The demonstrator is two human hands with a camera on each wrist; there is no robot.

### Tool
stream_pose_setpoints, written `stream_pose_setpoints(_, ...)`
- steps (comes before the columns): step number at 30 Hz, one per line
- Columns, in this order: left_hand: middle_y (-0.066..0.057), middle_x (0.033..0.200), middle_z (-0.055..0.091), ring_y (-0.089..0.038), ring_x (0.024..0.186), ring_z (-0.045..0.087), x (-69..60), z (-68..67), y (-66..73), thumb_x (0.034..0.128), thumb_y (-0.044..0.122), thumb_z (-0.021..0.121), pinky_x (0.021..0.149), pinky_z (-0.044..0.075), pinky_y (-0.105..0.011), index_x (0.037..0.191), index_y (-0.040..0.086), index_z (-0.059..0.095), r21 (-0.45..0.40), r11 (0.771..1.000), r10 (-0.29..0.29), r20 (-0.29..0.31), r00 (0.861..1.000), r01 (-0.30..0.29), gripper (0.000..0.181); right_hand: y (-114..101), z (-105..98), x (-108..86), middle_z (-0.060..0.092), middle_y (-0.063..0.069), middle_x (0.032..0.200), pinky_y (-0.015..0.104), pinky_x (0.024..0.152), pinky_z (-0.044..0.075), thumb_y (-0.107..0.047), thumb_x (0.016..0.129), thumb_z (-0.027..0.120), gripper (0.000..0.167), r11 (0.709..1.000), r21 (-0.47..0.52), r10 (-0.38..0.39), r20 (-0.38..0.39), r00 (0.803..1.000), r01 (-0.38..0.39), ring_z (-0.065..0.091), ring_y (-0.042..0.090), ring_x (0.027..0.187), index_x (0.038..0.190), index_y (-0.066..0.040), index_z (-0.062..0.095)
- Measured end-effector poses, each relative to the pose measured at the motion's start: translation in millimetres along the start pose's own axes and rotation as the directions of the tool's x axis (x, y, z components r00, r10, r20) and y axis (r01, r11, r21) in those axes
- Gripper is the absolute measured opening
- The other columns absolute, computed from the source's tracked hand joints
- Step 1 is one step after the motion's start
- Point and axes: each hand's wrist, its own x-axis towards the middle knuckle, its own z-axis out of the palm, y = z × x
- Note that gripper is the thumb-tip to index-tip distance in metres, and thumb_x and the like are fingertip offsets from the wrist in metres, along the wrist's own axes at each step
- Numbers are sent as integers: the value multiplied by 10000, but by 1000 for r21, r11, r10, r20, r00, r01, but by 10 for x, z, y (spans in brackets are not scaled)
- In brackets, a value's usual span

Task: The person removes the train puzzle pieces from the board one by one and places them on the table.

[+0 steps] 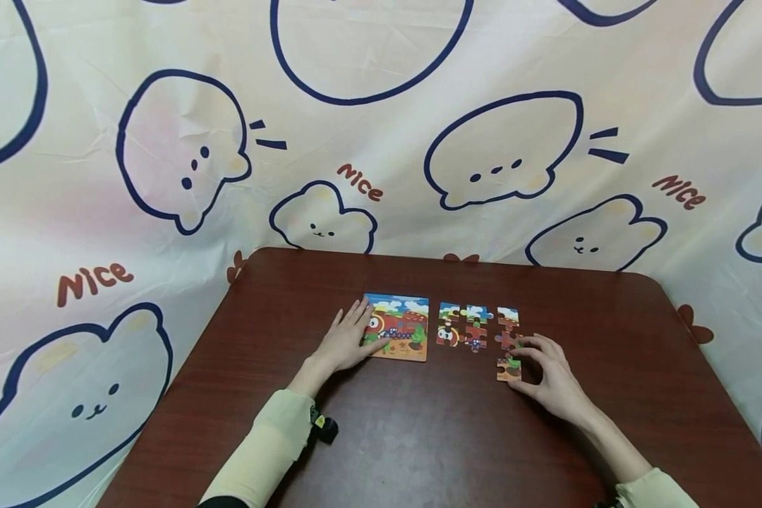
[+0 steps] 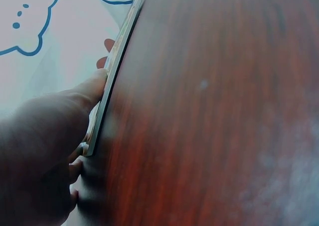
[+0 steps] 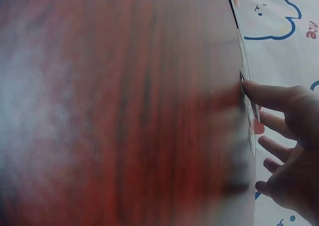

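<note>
A square picture board (image 1: 413,317) with a bright cartoon scene lies flat on the table. My left hand (image 1: 346,340) rests on its left side with the fingers extended; the left wrist view shows the thumb against the board's edge. Right of the board, loose jigsaw pieces (image 1: 476,315) lie in columns. At the bottom of the rightmost column, my right hand (image 1: 551,370) pinches a jigsaw piece (image 1: 505,371) with green and orange on it, between thumb and index finger. In the right wrist view this piece looks slightly tilted, mostly edge-on.
The dark brown wooden table (image 1: 406,444) has rounded far corners. A pale curtain (image 1: 394,141) printed with cartoon bears hangs behind and beside it. A small black device (image 1: 324,427) is strapped to the left wrist.
</note>
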Motion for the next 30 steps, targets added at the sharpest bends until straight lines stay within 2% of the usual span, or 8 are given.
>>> stream_pose_setpoints(6,-161,1849,196,-356,1742,152,-2,-1,7,1068,595,636,1410,113,-624,1744,51,285,0,1000,2,1,1000,-2,936,30,1,-16,566,295,1514,796,1127,335,-121,857,939,462,1000,15,24,12,1000,-25,331,566,1512,1273,-27,762)
stream_pose_setpoints(10,-162,1849,198,-354,1742,151,-5,-5,14,1069,594,635,1411,111,-622,1745,53,284,1,1000,0,1,1000,0,935,39,-4,-24,558,297,1509,804,1121,353,-142,864,939,522,999,12,50,16,999,-50,354,556,1488,1327,-14,736)
stream_pose_setpoints(14,-160,1850,193,-348,1743,146,-8,-2,17,1072,597,628,1412,103,-618,1746,54,279,-1,1000,-3,2,1000,3,934,19,-15,0,605,301,1447,775,1080,400,-101,879,919,555,999,20,45,-32,998,-44,450,544,1401,1378,12,702)
stream_pose_setpoints(17,-158,1850,192,-342,1744,144,-15,3,12,1076,598,620,1413,102,-616,1746,54,280,-1,1000,-4,-2,1000,4,927,-19,-24,51,645,299,1390,746,1059,422,-56,898,890,518,999,30,34,-84,996,-32,510,540,1342,1370,28,693)
stream_pose_setpoints(20,-158,1851,190,-338,1745,138,-24,7,2,1085,592,608,1413,103,-616,1745,53,283,-3,1000,-1,-7,1000,1,912,-66,-29,119,653,309,1378,744,1047,449,-33,912,872,509,999,38,32,-104,994,-28,544,544,1325,1375,50,678)
stream_pose_setpoints(30,-147,1860,149,-347,1748,112,-46,-52,-67,1106,564,588,1404,93,-645,1742,28,266,-44,997,61,-25,998,-62,892,-286,87,385,660,271,1433,677,1017,582,-49,970,831,557,993,114,39,-22,999,-37,684,477,1252,1480,21,616)
